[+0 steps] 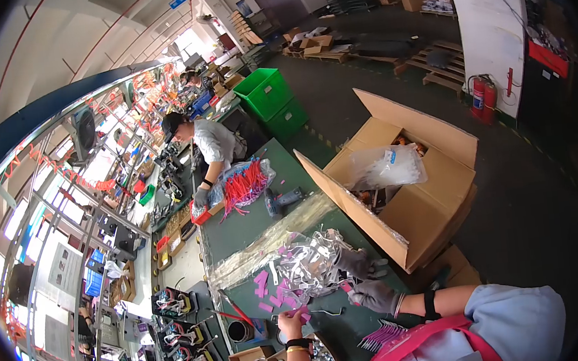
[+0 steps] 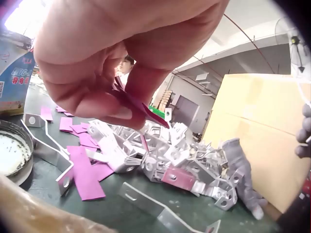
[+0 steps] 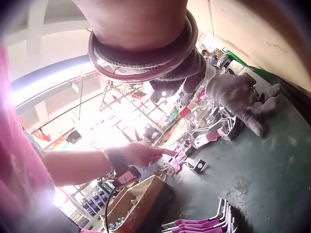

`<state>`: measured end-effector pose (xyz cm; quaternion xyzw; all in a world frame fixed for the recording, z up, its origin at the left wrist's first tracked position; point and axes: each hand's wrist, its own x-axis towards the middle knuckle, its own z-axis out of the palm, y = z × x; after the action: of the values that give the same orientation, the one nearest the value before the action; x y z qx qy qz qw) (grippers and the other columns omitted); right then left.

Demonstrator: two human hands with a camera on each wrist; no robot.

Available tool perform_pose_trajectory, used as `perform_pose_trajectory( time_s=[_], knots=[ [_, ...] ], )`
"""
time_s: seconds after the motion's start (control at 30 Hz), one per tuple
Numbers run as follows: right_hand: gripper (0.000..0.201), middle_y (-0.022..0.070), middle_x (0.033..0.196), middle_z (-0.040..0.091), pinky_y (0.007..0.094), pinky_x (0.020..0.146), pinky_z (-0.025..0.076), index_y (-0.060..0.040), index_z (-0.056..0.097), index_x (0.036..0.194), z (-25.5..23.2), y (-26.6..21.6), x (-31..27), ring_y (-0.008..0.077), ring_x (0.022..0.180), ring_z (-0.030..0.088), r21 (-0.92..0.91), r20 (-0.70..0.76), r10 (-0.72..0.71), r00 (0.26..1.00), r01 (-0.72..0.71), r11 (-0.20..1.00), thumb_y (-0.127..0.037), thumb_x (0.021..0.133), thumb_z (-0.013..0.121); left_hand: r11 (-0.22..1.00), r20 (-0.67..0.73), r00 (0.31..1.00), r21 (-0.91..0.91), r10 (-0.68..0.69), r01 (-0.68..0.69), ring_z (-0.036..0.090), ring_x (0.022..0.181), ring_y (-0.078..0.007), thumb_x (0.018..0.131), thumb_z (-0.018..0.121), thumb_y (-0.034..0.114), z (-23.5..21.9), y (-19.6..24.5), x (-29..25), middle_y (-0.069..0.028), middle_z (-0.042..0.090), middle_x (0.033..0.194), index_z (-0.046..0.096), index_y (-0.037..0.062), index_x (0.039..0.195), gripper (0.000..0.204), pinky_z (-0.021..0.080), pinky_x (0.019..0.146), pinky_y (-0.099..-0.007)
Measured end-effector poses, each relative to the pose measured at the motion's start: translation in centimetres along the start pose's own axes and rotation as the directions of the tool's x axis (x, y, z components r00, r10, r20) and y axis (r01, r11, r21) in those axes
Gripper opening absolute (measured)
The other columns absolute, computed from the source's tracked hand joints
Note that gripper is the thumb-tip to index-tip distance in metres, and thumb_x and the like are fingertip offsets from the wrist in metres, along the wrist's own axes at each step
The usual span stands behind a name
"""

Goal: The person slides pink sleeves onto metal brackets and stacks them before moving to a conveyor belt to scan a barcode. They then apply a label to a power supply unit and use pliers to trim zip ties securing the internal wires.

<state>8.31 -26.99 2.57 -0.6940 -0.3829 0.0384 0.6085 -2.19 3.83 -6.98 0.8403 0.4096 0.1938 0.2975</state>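
Pinched right up at the lens, a strip of magenta film (image 2: 141,109) sits between the thumb and curled fingers of the bare left hand (image 1: 290,324), lifted just above the green table (image 1: 238,234). Below it, at the left, peeled magenta scraps (image 2: 85,172) lie flat on the tabletop, with a bare bent bracket (image 2: 48,145) among them and a small round tin (image 1: 237,331) close by. Moving across, the heap of shiny metal brackets (image 1: 311,262) fills the middle, several pieces showing magenta film on one face. Further right, the gloved right hand (image 1: 377,296) hovers low near the heap; its fingers look bent, but whether they hold a bracket I cannot tell. A loose grey glove (image 1: 359,263) rests on the far side of the pile. At the far right stands the open cardboard box (image 1: 409,197), a clear bag inside.

My read: this is peeling work. Doing it well means catching the film at a corner, pulling low and steady so it comes away whole, dropping the scrap clear of the heap, and keeping bare fingers off the bracket edges, which look sharp.
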Motion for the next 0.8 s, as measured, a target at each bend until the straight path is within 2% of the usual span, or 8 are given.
perform_pose_trajectory(
  time_s=[0.07, 0.17, 0.3, 0.33, 0.5, 0.57, 0.67, 0.8],
  knots=[
    [0.016, 0.0112, 0.075, 0.064, 0.0343, 0.063, 0.047, -0.0037, 0.062, 0.086, -0.2, -0.2, 0.1, 0.0263, 0.069, 0.063, 0.014, 0.031, 0.020, 0.999, -0.021, 1.000, -0.020, 0.085, 0.059, 0.997, -0.112, 0.994, 0.080, 0.014, -0.005, 0.063, 0.057, -0.0159, 0.064, 0.077, 0.017, 2.0, -3.7, 0.8, -0.0102, 0.066, 0.068, 0.067, -0.0033, 0.081, 0.028, 0.050, 0.052, -0.0292],
    [0.016, 0.0107, 0.073, 0.064, 0.0333, 0.063, 0.048, -0.0029, 0.062, 0.086, -0.4, 0.3, 0.0, 0.0242, 0.068, 0.064, -0.008, 0.020, 0.030, 0.999, -0.030, 1.000, -0.019, 0.086, 0.058, 0.992, 0.090, 0.989, -0.039, -0.117, 0.121, 0.062, 0.054, -0.0156, 0.062, 0.079, 0.016, -4.0, 5.5, -2.3, -0.0104, 0.064, 0.062, 0.068, -0.0034, 0.076, 0.025, 0.049, 0.049, -0.0281],
    [0.017, 0.0110, 0.070, 0.064, 0.0326, 0.061, 0.048, -0.0017, 0.061, 0.084, -0.7, 0.0, 0.0, 0.0223, 0.066, 0.065, 0.087, -0.026, 0.154, 0.988, -0.151, 0.985, -0.017, 0.087, 0.056, 0.847, 0.058, 0.982, -0.498, -0.180, 0.185, 0.059, 0.049, -0.0142, 0.068, 0.076, 0.010, -3.4, 2.9, -2.1, -0.0083, 0.064, 0.061, 0.067, -0.0044, 0.074, 0.017, 0.046, 0.043, -0.0244],
    [0.017, 0.0111, 0.070, 0.065, 0.0326, 0.060, 0.048, -0.0014, 0.060, 0.083, -0.6, -0.1, 0.0, 0.0220, 0.066, 0.065, 0.107, -0.031, 0.170, 0.985, -0.166, 0.980, -0.017, 0.087, 0.055, 0.690, 0.143, 0.959, -0.669, -0.246, 0.277, 0.059, 0.047, -0.0147, 0.074, 0.069, 0.001, -3.1, 2.0, -1.7, -0.0084, 0.062, 0.059, 0.063, -0.0077, 0.075, 0.011, 0.050, 0.042, -0.0258],
    [0.017, 0.0116, 0.071, 0.065, 0.0321, 0.059, 0.049, -0.0006, 0.060, 0.081, 0.0, -0.9, 0.2, 0.0216, 0.065, 0.065, 0.080, 0.016, 0.161, 0.987, -0.162, 0.984, -0.015, 0.087, 0.054, 0.951, 0.010, 0.985, -0.259, -0.175, 0.172, 0.060, 0.048, -0.0137, 0.075, 0.071, 0.010, -4.6, 3.4, -3.2, -0.0088, 0.064, 0.061, 0.063, -0.0046, 0.072, 0.017, 0.043, 0.043, -0.0217],
    [0.016, 0.0118, 0.070, 0.065, 0.0319, 0.059, 0.049, -0.0004, 0.059, 0.081, 0.2, -0.9, 0.3, 0.0214, 0.065, 0.066, 0.050, 0.041, 0.131, 0.991, -0.133, 0.990, -0.015, 0.087, 0.054, 0.940, -0.020, 0.984, -0.302, -0.175, 0.161, 0.059, 0.048, -0.0133, 0.074, 0.073, 0.012, -2.9, 0.2, -2.4, -0.0053, 0.062, 0.059, 0.063, -0.0038, 0.072, 0.019, 0.042, 0.044, -0.0206],
    [0.016, 0.0114, 0.070, 0.064, 0.0311, 0.058, 0.049, -0.0006, 0.059, 0.082, -0.2, -1.5, 0.5, 0.0201, 0.066, 0.066, 0.034, 0.059, 0.169, 0.984, -0.171, 0.985, -0.014, 0.088, 0.053, 0.786, 0.249, 0.930, -0.501, -0.269, 0.361, 0.060, 0.053, -0.0147, 0.076, 0.070, 0.009, -2.5, -1.0, -1.6, -0.0047, 0.062, 0.063, 0.063, -0.0048, 0.079, 0.016, 0.046, 0.047, -0.0213],
    [0.017, 0.0099, 0.074, 0.067, 0.0283, 0.063, 0.050, 0.0008, 0.058, 0.088, -0.4, -0.4, 0.1, 0.0173, 0.071, 0.066, 0.082, 0.068, 0.223, 0.972, -0.228, 0.970, -0.015, 0.090, 0.052, 0.481, 0.369, 0.893, -0.752, -0.257, 0.450, 0.062, 0.064, -0.0160, 0.083, 0.062, 0.003, -1.8, -0.2, -2.2, -0.0091, 0.065, 0.078, 0.058, -0.0051, 0.093, 0.015, 0.054, 0.059, -0.0256]
  ],
)
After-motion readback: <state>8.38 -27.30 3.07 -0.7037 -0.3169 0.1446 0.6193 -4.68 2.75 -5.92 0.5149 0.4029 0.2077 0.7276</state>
